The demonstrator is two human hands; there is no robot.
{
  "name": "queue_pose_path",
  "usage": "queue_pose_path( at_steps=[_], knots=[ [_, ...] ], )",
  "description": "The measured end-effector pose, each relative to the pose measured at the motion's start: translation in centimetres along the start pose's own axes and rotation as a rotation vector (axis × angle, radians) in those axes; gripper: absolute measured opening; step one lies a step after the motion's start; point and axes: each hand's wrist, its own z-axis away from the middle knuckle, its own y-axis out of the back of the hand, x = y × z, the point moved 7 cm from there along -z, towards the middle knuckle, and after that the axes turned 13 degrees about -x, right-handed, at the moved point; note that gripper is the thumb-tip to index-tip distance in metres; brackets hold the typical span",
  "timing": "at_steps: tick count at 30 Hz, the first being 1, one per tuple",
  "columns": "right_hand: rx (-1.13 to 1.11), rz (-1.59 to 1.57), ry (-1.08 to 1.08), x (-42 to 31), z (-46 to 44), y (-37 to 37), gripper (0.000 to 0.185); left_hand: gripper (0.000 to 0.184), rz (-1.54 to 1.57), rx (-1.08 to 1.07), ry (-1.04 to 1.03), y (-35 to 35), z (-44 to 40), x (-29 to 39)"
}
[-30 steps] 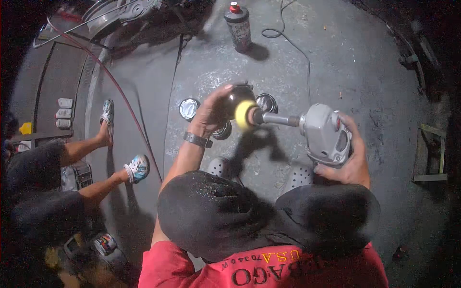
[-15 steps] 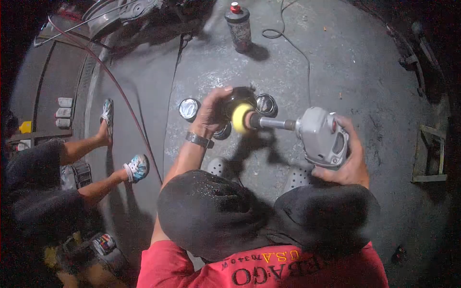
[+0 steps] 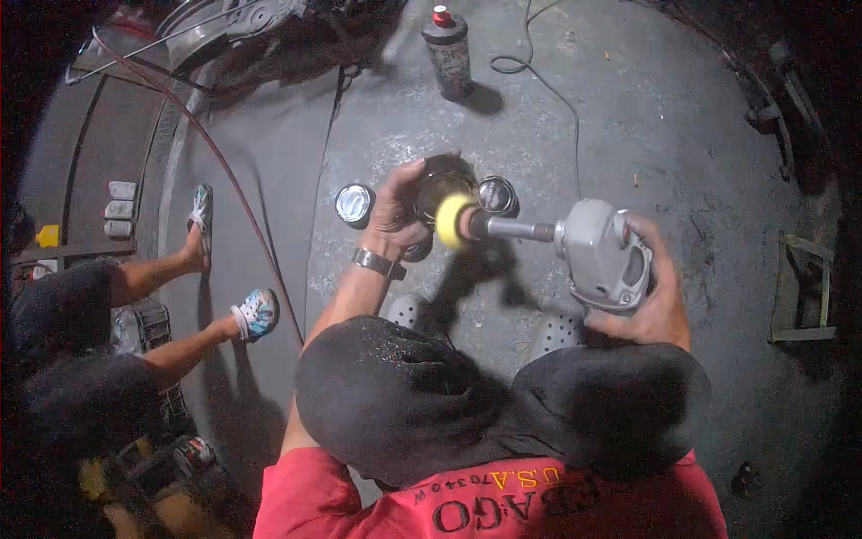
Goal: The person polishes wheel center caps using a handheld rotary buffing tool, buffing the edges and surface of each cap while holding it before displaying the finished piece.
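My left hand (image 3: 395, 208) is closed around a dark, glossy round piece (image 3: 443, 177), like a lens or bowl; its exact kind I cannot tell. Against its lower right edge is the yellow foam pad (image 3: 455, 221) of a polisher (image 3: 596, 253); whether the two touch is unclear. My right hand (image 3: 653, 292) wraps the grey polisher body, whose shaft points left toward the piece. On the floor behind lie similar round pieces: one (image 3: 355, 206) with a shiny face left of my left hand, another (image 3: 498, 196) to the right, and one mostly hidden below the hand.
A bottle with a red cap (image 3: 448, 54) stands on the floor ahead. A thin cable (image 3: 552, 94) runs down to the right of it, and a reddish hose (image 3: 224, 160) crosses at left. Another person's foot (image 3: 256, 314) rests at left. A frame (image 3: 804, 334) lies far right.
The dark piece has tilted in my left hand, so more of its glossy face shows. The pad and polisher have barely shifted.
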Motion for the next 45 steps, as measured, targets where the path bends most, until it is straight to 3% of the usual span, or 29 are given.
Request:
queue_pose_path(
  at_steps=[6, 9, 12, 18, 20, 24, 26, 27, 30, 37, 40, 45],
  knots=[
    [0.023, -0.177, 0.079, 1.1, -0.2, 0.3, 0.111, 0.051, -0.011, 0.044, -0.017, 0.3, 0.2, 0.1],
    [-0.034, 0.003, 0.057, 0.3, -0.1, 0.1, 0.112, 0.053, -0.016, 0.013, -0.013, -0.2, 0.2, 0.3],
    [0.011, -0.181, 0.039, 0.6, -0.1, -0.1, 0.112, 0.053, -0.034, 0.017, -0.025, -0.2, 0.3, 0.3],
    [-0.029, 0.02, 0.086, 0.5, -0.2, 0.3, 0.11, 0.054, -0.018, 0.08, -0.029, 1.0, 0.4, 0.0],
    [0.024, -0.084, 0.075, 1.5, -0.2, 0.6, 0.111, 0.054, -0.077, 0.09, -0.073, 0.4, 0.5, 0.4],
    [0.026, -0.195, 0.011, 1.4, -0.2, 0.2, 0.111, 0.056, 0.07, -0.031, -0.046, -0.3, -0.3, 0.2],
    [0.006, -0.083, 0.026, 0.7, -0.2, 0.2, 0.11, 0.058, 0.08, -0.087, -0.036, -0.9, -0.3, 0.1],
    [-0.005, -0.028, 0.033, 0.5, -0.2, 0.1, 0.11, 0.06, 0.07, -0.092, -0.022, -1.7, -0.5, -0.1],
    [0.032, -0.242, 0.061, 1.3, -0.3, 0.2, 0.109, 0.061, 0.066, -0.05, -0.019, -1.8, -0.6, -0.3],
    [-0.016, -0.132, 0.037, 0.8, -0.3, 0.0, 0.108, 0.062, 0.126, -0.056, -0.036, -1.1, -0.7, -0.6],
    [0.017, -0.156, 0.051, 1.2, -0.4, 0.4, 0.108, 0.076, -0.014, 0.0, -0.043, -0.5, -0.6, -0.4],
    [-0.042, -0.003, 0.055, 0.3, -0.2, 0.2, 0.108, 0.061, 0.03, -0.058, -0.01, -1.1, -0.4, -0.9]
  ],
)
